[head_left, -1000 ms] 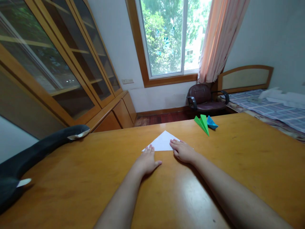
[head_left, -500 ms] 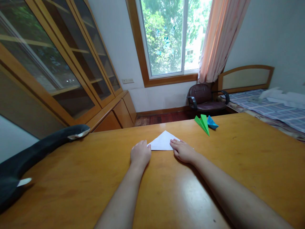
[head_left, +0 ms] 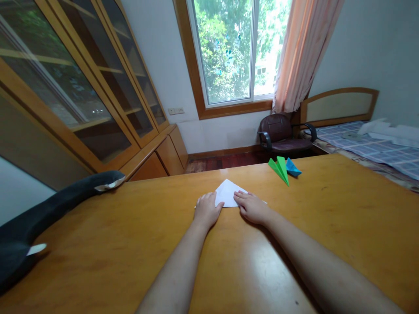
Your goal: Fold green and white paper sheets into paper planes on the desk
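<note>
A white sheet of paper [head_left: 227, 194], folded into a triangle, lies on the wooden table [head_left: 131, 244] with its peak pointing away from me. My left hand [head_left: 207, 210] rests flat on the paper's left part, fingers forward and thumb out to the side. Over the right part lies my right hand [head_left: 251, 207], its fingers stretched out and pressing on the sheet. The hands cover both lower corners in large part; small tips show beyond them.
A green paper plane [head_left: 279, 170] and a blue paper boat [head_left: 292, 168] lie near the table's far edge, right of the paper. At the left edge sits a dark curved object [head_left: 59, 205] with white parts. A brown armchair [head_left: 278, 133] stands behind the table.
My left hand has moved right from the paper's left corner onto the paper, and its fingers have spread out. The right hand has stayed in place.
</note>
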The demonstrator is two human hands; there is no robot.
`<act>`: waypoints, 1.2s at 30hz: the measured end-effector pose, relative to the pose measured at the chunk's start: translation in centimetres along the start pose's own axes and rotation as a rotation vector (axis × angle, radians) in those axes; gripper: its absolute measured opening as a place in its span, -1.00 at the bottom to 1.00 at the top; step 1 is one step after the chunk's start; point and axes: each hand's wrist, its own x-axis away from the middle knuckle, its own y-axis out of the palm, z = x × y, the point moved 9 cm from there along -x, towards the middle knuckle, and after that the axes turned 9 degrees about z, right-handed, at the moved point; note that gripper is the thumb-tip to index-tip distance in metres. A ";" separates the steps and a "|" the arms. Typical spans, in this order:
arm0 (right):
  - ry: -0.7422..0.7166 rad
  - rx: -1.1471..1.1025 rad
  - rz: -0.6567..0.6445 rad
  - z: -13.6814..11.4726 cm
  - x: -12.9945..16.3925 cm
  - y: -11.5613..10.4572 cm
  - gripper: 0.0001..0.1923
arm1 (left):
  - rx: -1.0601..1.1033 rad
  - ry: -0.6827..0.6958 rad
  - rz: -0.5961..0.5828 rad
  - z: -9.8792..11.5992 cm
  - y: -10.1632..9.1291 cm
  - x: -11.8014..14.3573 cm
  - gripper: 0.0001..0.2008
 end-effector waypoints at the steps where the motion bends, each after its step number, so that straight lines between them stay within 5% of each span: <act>1: -0.006 0.003 0.001 -0.1 0.0 0.0 -0.43 | 0.010 -0.008 0.006 -0.1 0.0 0.0 -0.53; 8: -0.026 -0.041 0.069 -0.1 0.0 -0.5 -0.49 | 0.086 -0.070 0.043 -1.1 0.3 -0.1 -0.26; 16: 0.283 -0.045 0.192 3.9 0.1 -0.8 -0.24 | 0.131 -0.112 0.042 -1.7 0.4 -0.2 -0.21; 36: 0.183 -0.184 0.452 3.2 0.2 -3.5 -0.17 | 0.220 -0.004 0.196 -1.1 -1.1 -0.4 -0.20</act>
